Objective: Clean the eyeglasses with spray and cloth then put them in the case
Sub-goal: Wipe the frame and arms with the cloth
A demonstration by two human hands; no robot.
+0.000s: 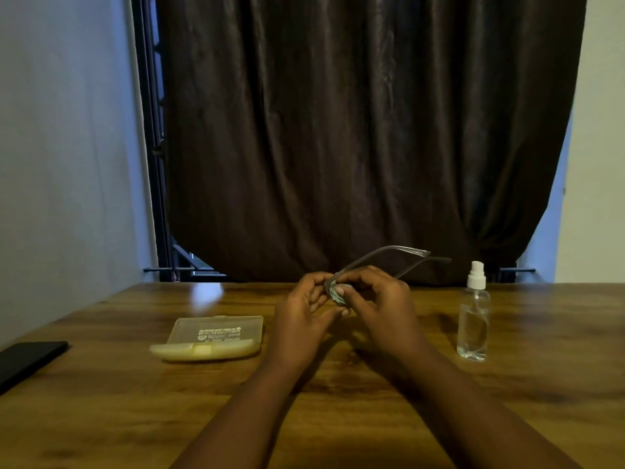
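Note:
Both my hands hold the eyeglasses above the middle of the wooden table, with the frame angling up to the right. My left hand grips the near end of the frame. My right hand pinches a small pale cloth against the near lens. Most of the cloth is hidden between the fingers. The open translucent yellow case lies on the table left of my hands. A clear spray bottle with a white nozzle stands upright to the right.
A black flat object lies at the table's left edge. A dark curtain hangs behind the far edge of the table, with a window frame at its left.

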